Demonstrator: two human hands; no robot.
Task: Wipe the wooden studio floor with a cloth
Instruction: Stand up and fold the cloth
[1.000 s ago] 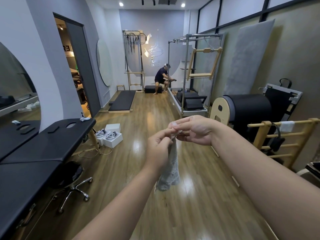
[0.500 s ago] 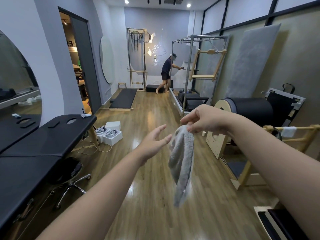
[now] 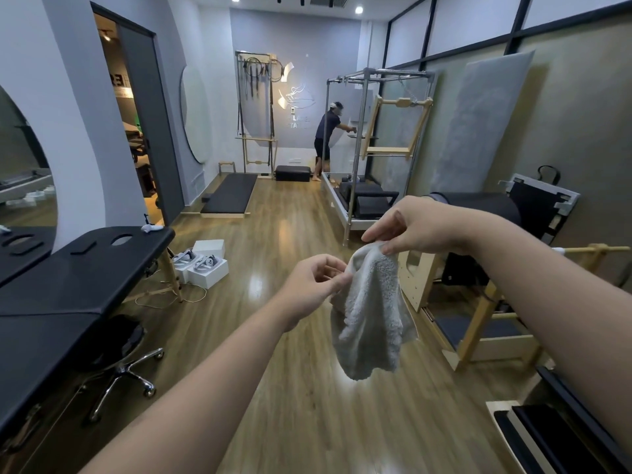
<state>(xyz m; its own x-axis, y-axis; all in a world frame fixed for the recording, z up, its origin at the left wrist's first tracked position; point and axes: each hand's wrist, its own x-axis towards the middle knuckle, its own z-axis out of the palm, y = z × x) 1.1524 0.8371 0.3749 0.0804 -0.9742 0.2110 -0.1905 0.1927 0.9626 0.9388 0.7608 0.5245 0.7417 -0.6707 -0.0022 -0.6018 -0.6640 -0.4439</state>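
A grey terry cloth (image 3: 371, 313) is hanging in mid-air in front of me, well above the wooden floor (image 3: 307, 398) and touching nothing but my hands. My right hand (image 3: 420, 227) is pinching its upper edge, the thumb and curled fingers (image 3: 390, 248) closing on the fabric at the top. My left hand (image 3: 316, 280) is gripping the cloth's left edge a little lower, its fingers curled in against the thumb with the fabric caught between them. The rest of the cloth is draping downward in loose folds, its lowest corner hanging free below both hands. Both forearms are reaching into view from the bottom of the frame. To my left, a black padded massage table (image 3: 78, 268) is standing along the wall, with a black stool on a chrome wheeled base (image 3: 119, 350) beneath it. Past the table's far end, white boxes (image 3: 205, 265) are lying on the floor. To my right, wooden exercise apparatus with a black barrel (image 3: 478, 206) is standing beside the wall. Farther back, a metal-framed exercise bed (image 3: 362, 196) is occupying the right side, and a person in dark clothing (image 3: 326, 138) is standing just beside it, leaning toward the frame. A black mat (image 3: 232, 196) is lying on the floor near the far-left wall.
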